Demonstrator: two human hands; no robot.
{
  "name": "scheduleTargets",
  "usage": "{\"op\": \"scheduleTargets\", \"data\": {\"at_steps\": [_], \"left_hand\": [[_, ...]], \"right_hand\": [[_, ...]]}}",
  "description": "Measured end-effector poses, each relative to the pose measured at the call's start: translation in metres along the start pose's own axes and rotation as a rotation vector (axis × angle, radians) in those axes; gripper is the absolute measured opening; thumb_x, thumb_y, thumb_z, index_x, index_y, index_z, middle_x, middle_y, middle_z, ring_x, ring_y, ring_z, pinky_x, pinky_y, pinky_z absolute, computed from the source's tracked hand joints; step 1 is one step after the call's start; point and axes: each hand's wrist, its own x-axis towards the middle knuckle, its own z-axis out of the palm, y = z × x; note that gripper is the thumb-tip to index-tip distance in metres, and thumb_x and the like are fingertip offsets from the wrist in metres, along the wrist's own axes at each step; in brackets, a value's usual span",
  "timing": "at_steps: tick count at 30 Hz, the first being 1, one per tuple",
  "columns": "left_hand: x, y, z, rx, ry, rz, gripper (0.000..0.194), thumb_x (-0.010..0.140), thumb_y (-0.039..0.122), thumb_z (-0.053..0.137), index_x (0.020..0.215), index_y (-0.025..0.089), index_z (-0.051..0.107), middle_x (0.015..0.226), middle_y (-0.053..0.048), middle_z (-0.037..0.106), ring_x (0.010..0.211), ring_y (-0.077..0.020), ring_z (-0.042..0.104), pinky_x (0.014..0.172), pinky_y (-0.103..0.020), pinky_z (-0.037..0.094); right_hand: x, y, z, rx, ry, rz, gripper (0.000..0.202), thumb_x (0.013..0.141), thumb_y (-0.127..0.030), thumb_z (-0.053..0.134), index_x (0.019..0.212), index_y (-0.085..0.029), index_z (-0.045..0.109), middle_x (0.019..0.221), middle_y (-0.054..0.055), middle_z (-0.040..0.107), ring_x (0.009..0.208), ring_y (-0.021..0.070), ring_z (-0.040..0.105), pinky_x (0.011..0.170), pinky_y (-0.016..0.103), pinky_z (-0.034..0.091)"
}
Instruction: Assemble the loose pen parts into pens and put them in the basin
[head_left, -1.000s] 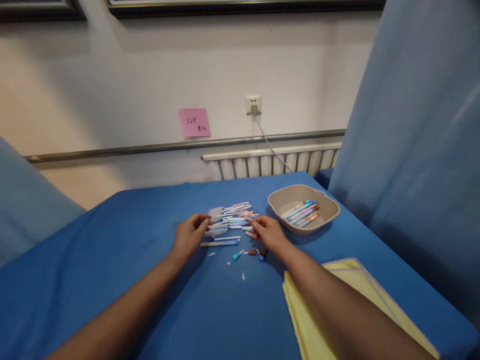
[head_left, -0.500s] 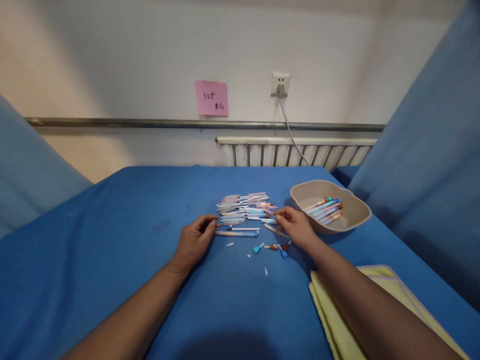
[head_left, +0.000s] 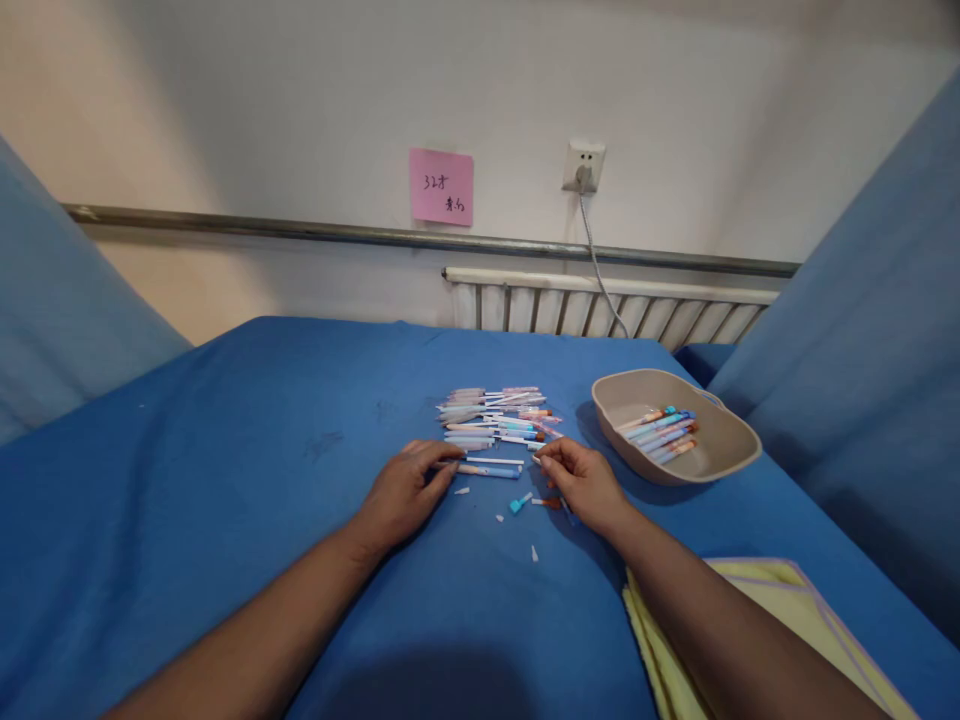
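Note:
My left hand [head_left: 416, 490] lies at the near left of the pen parts, its thumb and fingertips closed at the left end of a thin white pen refill [head_left: 495, 461]. Just below that refill is a light blue pen barrel [head_left: 491, 473], close to my thumb. My right hand [head_left: 589, 485] is closed in a pinch, with the pale tip of a pen [head_left: 535, 460] showing past the fingers; the hand hides most of it. Beyond both hands lie rows of pen barrels and white refills [head_left: 487, 420]. A teal cap piece [head_left: 519, 504] and an orange-brown one [head_left: 547, 502] rest below.
A beige basket [head_left: 720, 455] at the right holds several pens [head_left: 660, 435]. Small white tips [head_left: 535, 553] are scattered on the blue sheet [head_left: 225, 500]. A folded yellow cloth [head_left: 772, 600] lies under my right forearm. Curtains hang at both sides; a radiator [head_left: 600, 300] stands behind.
My left hand has moved right to the refill's end. My right hand has come down and nearer, over the pen that lay beside it, leaving the clear-pink piece in the pile.

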Motion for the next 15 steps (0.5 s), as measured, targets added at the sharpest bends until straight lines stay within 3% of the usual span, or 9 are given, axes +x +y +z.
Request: {"op": "scheduleTargets", "data": {"at_steps": [5, 9, 15], "left_hand": [[0.001, -0.001, 0.006, 0.159, -0.141, 0.085, 0.023, 0.085, 0.025, 0.051, 0.104, 0.024, 0.063, 0.108, -0.006, 0.064, 0.098, -0.0228, 0.054, 0.089, -0.036, 0.039], [-0.001, -0.001, 0.008, 0.199, -0.166, 0.067, 0.017, 0.087, 0.023, 0.046, 0.094, 0.022, 0.062, 0.096, -0.005, 0.064, 0.090, -0.0217, 0.053, 0.082, -0.034, 0.039], [-0.001, 0.014, 0.015, 0.188, -0.156, 0.052, 0.014, 0.088, 0.026, 0.048, 0.095, 0.020, 0.059, 0.090, -0.006, 0.062, 0.087, -0.0225, 0.053, 0.077, -0.034, 0.041]], "right_hand": [[-0.003, 0.000, 0.006, -0.074, -0.013, -0.019, 0.020, 0.079, -0.035, 0.050, 0.086, -0.022, 0.062, 0.069, 0.002, 0.062, 0.058, 0.0163, 0.056, 0.045, 0.025, 0.046], [-0.003, 0.000, 0.010, -0.271, 0.016, -0.203, 0.018, 0.081, -0.027, 0.051, 0.092, -0.021, 0.064, 0.082, 0.004, 0.066, 0.072, 0.0171, 0.061, 0.066, 0.030, 0.050], [-0.007, -0.006, 0.013, -0.421, -0.089, -0.385, 0.023, 0.083, -0.023, 0.053, 0.105, -0.022, 0.060, 0.102, 0.005, 0.064, 0.095, 0.0186, 0.059, 0.086, 0.034, 0.045]]}}
